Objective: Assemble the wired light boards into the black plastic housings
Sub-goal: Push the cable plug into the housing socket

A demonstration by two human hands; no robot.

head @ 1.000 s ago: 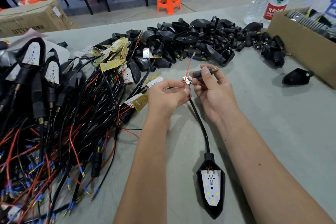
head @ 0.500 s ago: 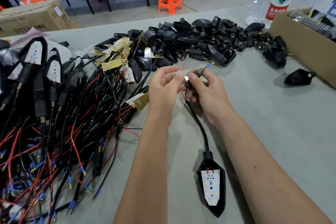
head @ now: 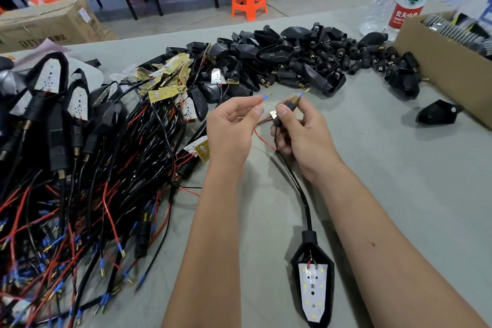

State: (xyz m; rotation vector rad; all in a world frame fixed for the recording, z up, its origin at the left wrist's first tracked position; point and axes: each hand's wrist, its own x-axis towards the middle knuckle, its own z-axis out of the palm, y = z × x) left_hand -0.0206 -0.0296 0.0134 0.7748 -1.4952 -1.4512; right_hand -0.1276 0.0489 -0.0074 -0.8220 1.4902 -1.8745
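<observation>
At the table's [head: 399,194] middle, seen from the head camera, the small metal piece [head: 273,114] between the hands is half hidden and hard to identify. The left hand [head: 230,128] pinches a red wire's blue-sleeved tip [head: 265,98] between curled fingers. The right hand [head: 300,130] grips a black barrel connector [head: 286,109], brass-ended, fingers curled round it. Its rubbery black cable [head: 298,189] curves down to a pointed black housing [head: 312,282] holding a white light board [head: 313,291], lying near the right forearm.

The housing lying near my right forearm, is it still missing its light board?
No, the housing already holds a white light board, with a black cable running up to the right hand.
</observation>
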